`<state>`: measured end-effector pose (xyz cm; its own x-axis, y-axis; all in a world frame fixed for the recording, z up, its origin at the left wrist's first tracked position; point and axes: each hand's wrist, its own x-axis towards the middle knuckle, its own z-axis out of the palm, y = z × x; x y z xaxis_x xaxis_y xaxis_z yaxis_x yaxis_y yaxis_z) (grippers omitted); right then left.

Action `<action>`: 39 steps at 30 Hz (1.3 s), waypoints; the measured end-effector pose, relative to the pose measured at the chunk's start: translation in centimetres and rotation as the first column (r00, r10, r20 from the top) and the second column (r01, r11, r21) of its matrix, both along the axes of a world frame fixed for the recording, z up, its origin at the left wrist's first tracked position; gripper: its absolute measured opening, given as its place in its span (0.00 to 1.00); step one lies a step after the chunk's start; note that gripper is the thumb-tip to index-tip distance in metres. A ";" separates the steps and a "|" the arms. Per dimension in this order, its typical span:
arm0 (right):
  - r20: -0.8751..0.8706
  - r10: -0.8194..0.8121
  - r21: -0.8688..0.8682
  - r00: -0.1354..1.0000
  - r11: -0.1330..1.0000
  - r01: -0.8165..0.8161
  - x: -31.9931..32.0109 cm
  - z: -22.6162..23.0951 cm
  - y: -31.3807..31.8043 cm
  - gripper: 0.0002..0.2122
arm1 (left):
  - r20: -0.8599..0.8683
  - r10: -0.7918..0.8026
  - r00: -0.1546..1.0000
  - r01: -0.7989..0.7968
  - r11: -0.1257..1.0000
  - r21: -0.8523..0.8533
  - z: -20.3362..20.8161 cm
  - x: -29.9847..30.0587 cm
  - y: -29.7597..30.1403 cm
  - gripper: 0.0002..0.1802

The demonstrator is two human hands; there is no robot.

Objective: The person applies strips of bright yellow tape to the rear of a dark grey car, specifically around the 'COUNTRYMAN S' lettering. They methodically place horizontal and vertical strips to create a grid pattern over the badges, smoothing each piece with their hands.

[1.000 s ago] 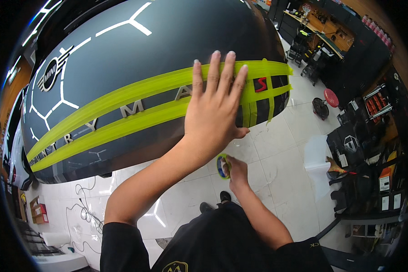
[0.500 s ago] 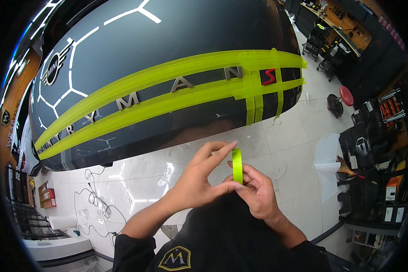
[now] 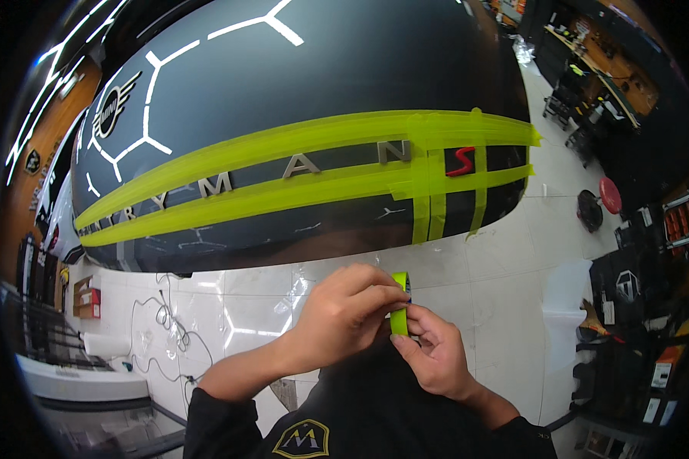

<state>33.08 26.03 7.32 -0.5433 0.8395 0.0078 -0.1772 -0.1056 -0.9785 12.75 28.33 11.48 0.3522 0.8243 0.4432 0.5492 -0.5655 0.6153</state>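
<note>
In front of my body, below the car's edge, I hold a narrow roll of yellow-green masking tape on its side. My right hand grips it from the right, thumb on the lower outer face and fingers at the ring's inner side. The fingers of my left hand are pinched together against the roll's face; a loose tape end there cannot be made out. Beyond lies a dark grey car panel. Matching tape strips run above and below its raised silver letters and frame a red letter.
A black cable lies coiled on the white tiled floor at left, near a red box. To the right stand a red-topped stool, a black case and a workbench farther back.
My left fingers, spread beside the roll before, have closed in against its face. The right hand keeps hold of the roll. The car sits slightly lower and farther right in view.
</note>
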 end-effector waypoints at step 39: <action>0.201 -0.148 -0.122 0.968 0.977 0.175 -2.8 -0.8 -2.1 0.11 | -0.585 -0.010 0.811 0.142 0.973 0.182 16.5 -6.9 14.1 0.05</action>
<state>30.24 23.94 6.54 -0.3805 0.9020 -0.2039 -0.0157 -0.2268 -0.9738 5.88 42.38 27.93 0.6545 0.6965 0.2941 0.7139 -0.6974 0.0627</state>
